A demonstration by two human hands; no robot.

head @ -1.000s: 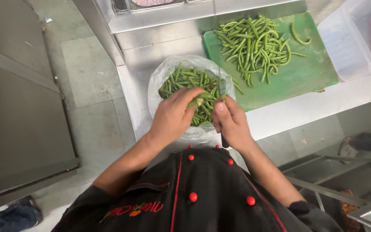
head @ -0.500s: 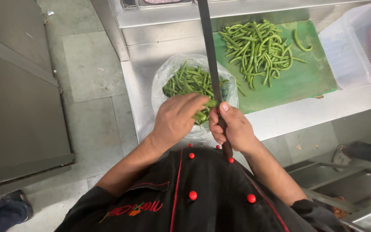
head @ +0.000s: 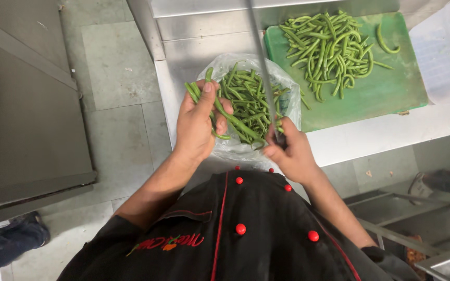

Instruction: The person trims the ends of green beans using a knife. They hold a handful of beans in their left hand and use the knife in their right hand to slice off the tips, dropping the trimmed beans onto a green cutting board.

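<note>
Bunch of long green beans (head: 212,106) is sitting lifted in the left hand (head: 196,125), pods roughly parallel, tips fanning up-left, one curling below. Long knife (head: 264,78) is standing point-away in the right hand (head: 290,153), thin blade crossing over the clear bag of beans (head: 248,101) lying open on the counter (head: 194,47).

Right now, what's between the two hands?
In the head view, green beans in a clear plastic bag lie between the left hand and the right hand. The knife blade rises beside them.
</note>
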